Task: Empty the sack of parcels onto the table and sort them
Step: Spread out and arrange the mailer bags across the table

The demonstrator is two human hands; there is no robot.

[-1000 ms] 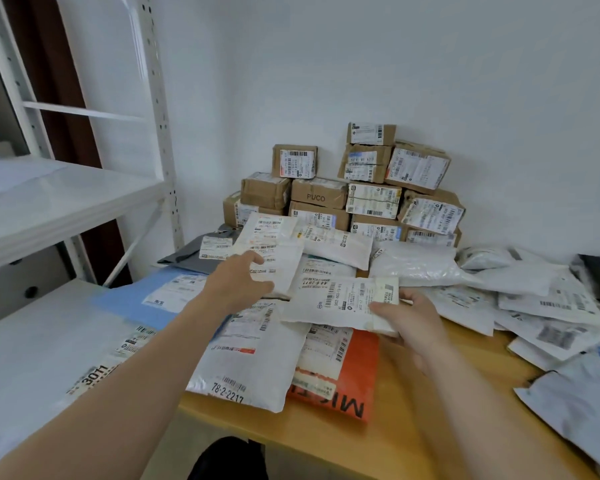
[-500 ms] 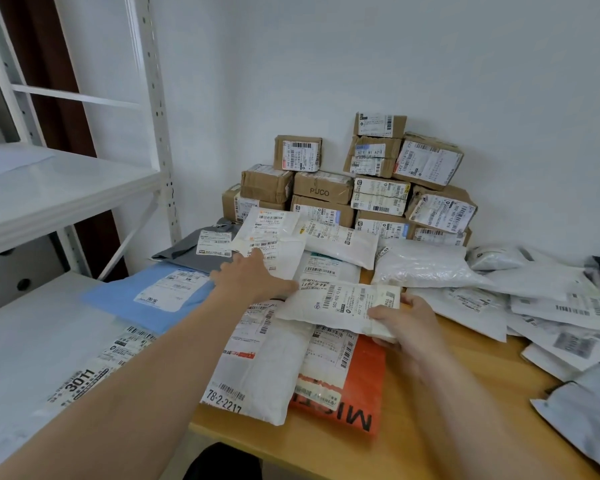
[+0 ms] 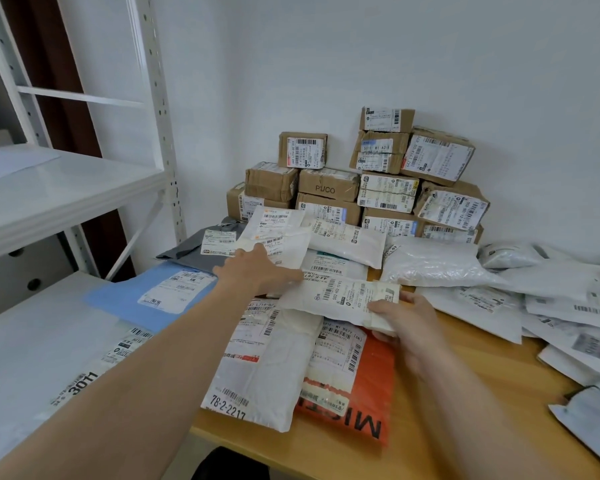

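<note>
A small white padded parcel [image 3: 336, 297] with a barcode label lies across the pile of soft mailers in the middle of the wooden table [image 3: 465, 393]. My right hand [image 3: 400, 318] grips its right end, thumb on top. My left hand [image 3: 257, 271] rests flat on the mailers just left of it, fingers straight, touching a white labelled mailer [image 3: 284, 237]. Under them lie a large white bag marked 78-2-2217 [image 3: 267, 372] and an orange bag [image 3: 361, 386]. No sack is visible.
Brown cardboard boxes [image 3: 381, 188] are stacked against the wall behind. Blue [image 3: 125, 299] and grey [image 3: 194, 251] mailers lie left. More white bags [image 3: 499, 282] spread to the right. A white metal shelf [image 3: 66, 188] stands at left.
My right hand has drawn the small white parcel slightly toward me and to the right. My left hand has stayed on the mailer pile, shifting a little right.
</note>
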